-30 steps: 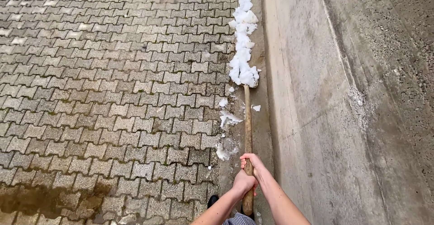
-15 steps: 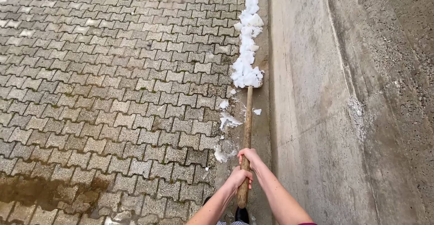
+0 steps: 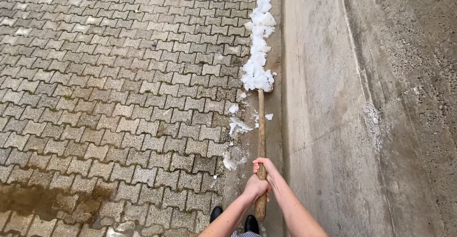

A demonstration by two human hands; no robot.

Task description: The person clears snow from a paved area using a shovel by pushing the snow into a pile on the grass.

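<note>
paving (image 3: 104, 99): i am looking down at interlocking grey-brown blocks filling the left two thirds of the frame, with a damp dark patch at the lower left.
wall (image 3: 371, 103): i am standing beside a rough concrete face taking up the whole right side, running from top to bottom of the frame.
gutter strip (image 3: 275, 123): i am working along the smooth narrow band between the paving and the wall, at centre.
snow (image 3: 258, 51): a long white ridge is lying along that strip from the top edge down to mid-frame, with loose crumbs scattered just below it, left of the handle.
wooden handle (image 3: 261, 132): i am holding it pointed straight up the frame; its far end is buried under the near end of the snow, so i cannot tell what head it carries.
left hand (image 3: 255, 187): i am wrapping it tight around the handle near its lower end, bottom centre.
right hand (image 3: 266, 168): i am curling it closed over the handle just above the left one, touching it.
step: i judge i am partway through shoving the ridge forward along the wall.
next move: it seems to be calling for a firm straight push up the strip, keeping the head low so crumbs are not slipping out left.
</note>
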